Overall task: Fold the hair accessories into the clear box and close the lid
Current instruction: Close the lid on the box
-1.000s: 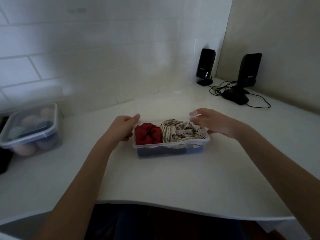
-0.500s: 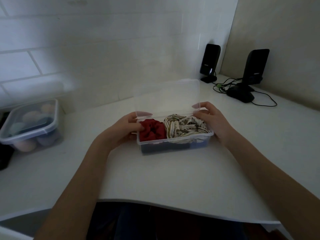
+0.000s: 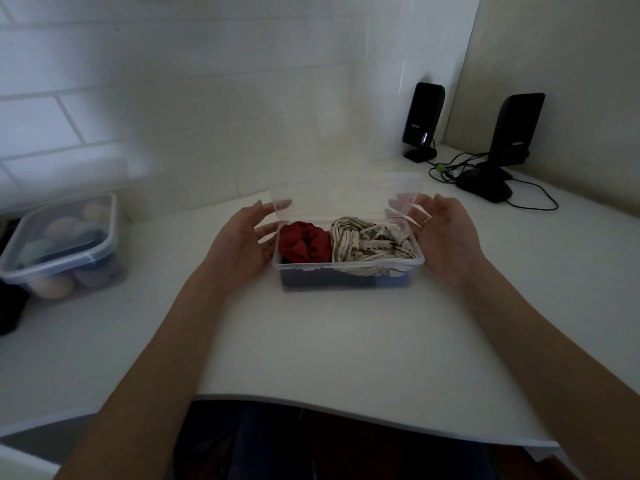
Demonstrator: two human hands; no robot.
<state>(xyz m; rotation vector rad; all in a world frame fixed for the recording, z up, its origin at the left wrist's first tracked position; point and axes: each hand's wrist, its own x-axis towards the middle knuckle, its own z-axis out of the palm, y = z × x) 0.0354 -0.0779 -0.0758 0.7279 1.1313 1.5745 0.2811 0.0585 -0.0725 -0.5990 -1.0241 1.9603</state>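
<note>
A clear plastic box (image 3: 346, 269) stands on the white table. Inside lie a red scrunchie (image 3: 303, 242) on the left and a cream striped hair band (image 3: 370, 242) on the right, over something dark blue (image 3: 329, 281). The clear hinged lid (image 3: 339, 199) stands raised at the back, leaning over the box. My left hand (image 3: 242, 244) is at the box's left end, fingertips behind the lid's left corner. My right hand (image 3: 446, 237) mirrors it at the right corner. Both palms face inward with fingers loosely spread.
A lidded clear container (image 3: 65, 244) with round pastel items sits at the far left, a black object (image 3: 10, 306) beside it. Two black speakers (image 3: 424, 119) (image 3: 516, 129) with cables (image 3: 450, 168) stand in the back right corner. The table's curved front edge (image 3: 346, 407) is near me.
The lid has swung up from behind the box and now leans over it. My hands have shifted from the back corners to the lid's side corners and spread wider.
</note>
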